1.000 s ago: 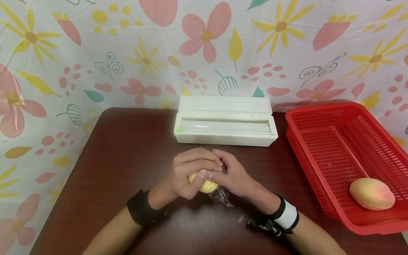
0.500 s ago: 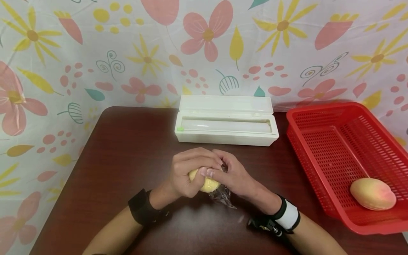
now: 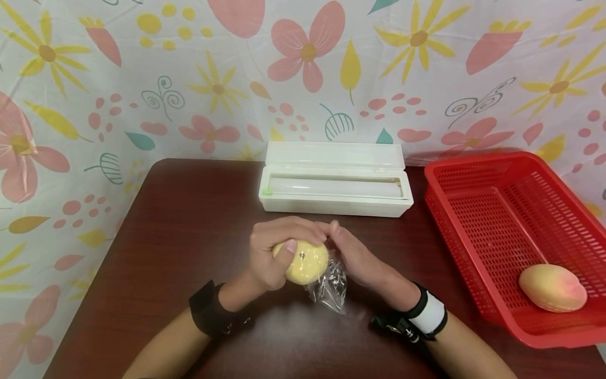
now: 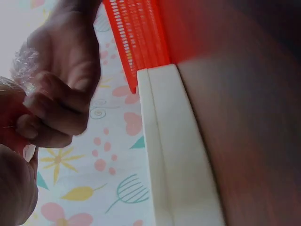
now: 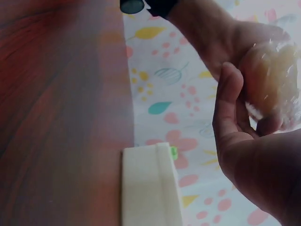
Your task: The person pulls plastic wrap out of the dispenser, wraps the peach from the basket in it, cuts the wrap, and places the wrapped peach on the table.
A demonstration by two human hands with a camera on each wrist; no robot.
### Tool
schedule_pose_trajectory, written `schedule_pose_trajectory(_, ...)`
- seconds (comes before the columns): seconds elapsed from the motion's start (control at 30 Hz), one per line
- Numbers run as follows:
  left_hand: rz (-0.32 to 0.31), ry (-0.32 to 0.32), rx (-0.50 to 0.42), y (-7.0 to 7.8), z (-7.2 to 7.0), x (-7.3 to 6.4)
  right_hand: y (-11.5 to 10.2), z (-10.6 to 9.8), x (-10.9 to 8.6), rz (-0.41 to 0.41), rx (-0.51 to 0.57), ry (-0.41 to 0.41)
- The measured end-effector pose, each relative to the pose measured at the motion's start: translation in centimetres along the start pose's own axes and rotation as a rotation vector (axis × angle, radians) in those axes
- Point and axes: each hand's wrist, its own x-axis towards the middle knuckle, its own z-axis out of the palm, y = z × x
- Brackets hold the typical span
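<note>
A round yellow fruit (image 3: 307,263) with a small dark dot on top is covered in clear film. My left hand (image 3: 272,255) grips it, thumb over the upper side and fingers across the far side. A loose bunch of film (image 3: 331,287) sticks out toward the right and near side. At the fruit's far right edge is my right hand (image 3: 364,263), its thumb raised off the fruit. In the left wrist view the right hand's fingers (image 4: 56,117) are bent, with fingertips against the wrapped fruit; the fruit's underside is partly hidden.
Behind the hands lies a white cling film box (image 3: 336,205), lid up, with a roll inside. A red basket (image 3: 466,263) stands at the right, holding a yellow-pink peach (image 3: 553,288). A flower-patterned cloth (image 3: 303,105) hangs behind the dark table (image 3: 199,210).
The right thumb has lifted off the fruit, and the right hand has shifted slightly right. More of the fruit's yellow top and the loose film now shows. The left hand keeps its grip.
</note>
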Motion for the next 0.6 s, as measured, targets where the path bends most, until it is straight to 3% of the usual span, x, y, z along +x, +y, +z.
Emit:
schedule_pose_trajectory(0.13,-0.057,0.016,-0.1,-0.1,0.1,-0.2,0.2,-0.2,0.1,0.096,0.147,0.042)
schedule_pose_trajectory(0.3,-0.152,0.054,-0.156,-0.2,0.0,-0.6,1.0,-0.3,0.7,0.04,-0.003,0.166)
schedule_pose_trajectory(0.47,-0.314,0.119,-0.414,0.0,0.0,-1.0,1.9,-0.3,0.9,-0.128,-0.042,0.207)
schedule_pose_trajectory(0.6,-0.406,0.175,-0.617,0.0,0.4,-0.9,2.2,0.0,1.3,-0.383,-0.074,0.186)
